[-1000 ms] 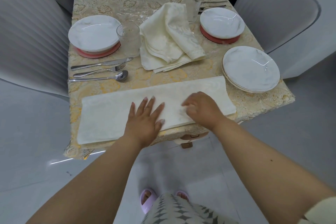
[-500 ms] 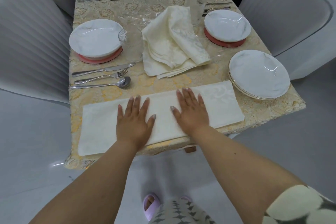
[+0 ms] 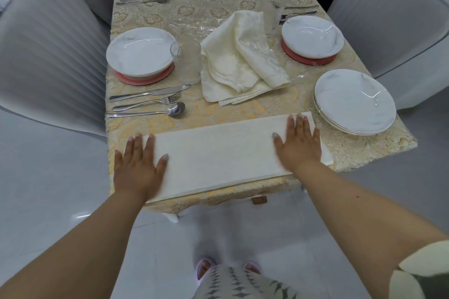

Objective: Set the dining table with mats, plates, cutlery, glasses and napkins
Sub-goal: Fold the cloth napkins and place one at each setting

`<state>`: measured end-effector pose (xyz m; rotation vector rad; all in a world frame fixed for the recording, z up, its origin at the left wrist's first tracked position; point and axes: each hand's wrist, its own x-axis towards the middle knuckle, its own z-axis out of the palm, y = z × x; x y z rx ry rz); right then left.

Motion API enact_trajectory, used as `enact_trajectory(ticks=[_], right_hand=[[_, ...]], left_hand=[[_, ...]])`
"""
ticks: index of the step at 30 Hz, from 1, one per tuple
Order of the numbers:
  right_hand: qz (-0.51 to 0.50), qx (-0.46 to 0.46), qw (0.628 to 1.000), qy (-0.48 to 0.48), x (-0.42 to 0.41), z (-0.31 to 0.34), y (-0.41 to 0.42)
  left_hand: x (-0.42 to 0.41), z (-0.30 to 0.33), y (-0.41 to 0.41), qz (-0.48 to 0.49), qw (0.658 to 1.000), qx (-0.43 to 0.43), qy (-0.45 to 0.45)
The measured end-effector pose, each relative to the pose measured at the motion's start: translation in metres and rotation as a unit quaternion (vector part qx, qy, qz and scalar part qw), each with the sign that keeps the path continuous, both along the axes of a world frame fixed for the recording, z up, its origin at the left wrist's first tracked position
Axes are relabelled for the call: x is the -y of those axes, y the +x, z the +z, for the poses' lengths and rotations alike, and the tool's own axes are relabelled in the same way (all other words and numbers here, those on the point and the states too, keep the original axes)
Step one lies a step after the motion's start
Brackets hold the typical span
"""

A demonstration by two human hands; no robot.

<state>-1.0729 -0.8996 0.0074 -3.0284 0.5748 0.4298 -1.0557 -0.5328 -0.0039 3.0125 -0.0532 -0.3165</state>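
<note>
A long folded napkin (image 3: 218,155) lies along the near edge of the table (image 3: 364,150). The left hand (image 3: 138,167) presses flat on the napkin's left end, fingers straight and spread; the right hand (image 3: 298,145) lies flat on its right end. Just beyond that right end sits a stack of plates (image 3: 354,102); behind the napkin lies a heap of loose napkins (image 3: 240,60).

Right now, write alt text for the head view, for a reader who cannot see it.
Both hands, left hand and right hand, press flat on the ends of a folded napkin at the table's near edge. Beyond lie plates, cutlery, a glass and a napkin pile.
</note>
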Motion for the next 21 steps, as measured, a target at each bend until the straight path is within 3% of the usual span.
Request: enact_trajectory(ticks=[2,7,10,12,16,21], right_hand=[[0.012,-0.006,1.000,-0.013,-0.025,0.006,0.005],[0.206,0.031,0.971,0.114,-0.137,0.008,0.003],[0.274,0.017,0.954,0.118,-0.167,-0.006,-0.011],[0.280,0.026,0.954,0.104,-0.168,-0.013,-0.016],[0.277,0.033,0.954,0.111,-0.168,-0.012,-0.017],[0.266,0.040,0.953,0.139,-0.166,-0.009,-0.015]], left_hand=[[0.001,0.004,0.004,-0.004,1.000,-0.013,0.009],[-0.004,0.020,0.027,-0.034,0.999,-0.017,0.004],[-0.008,0.033,0.042,-0.043,0.999,0.000,-0.001],[-0.013,0.040,0.052,-0.025,1.000,-0.010,0.013],[-0.021,0.054,0.067,0.051,0.993,-0.107,-0.025],[-0.015,0.075,0.070,0.069,0.980,-0.135,-0.132]])
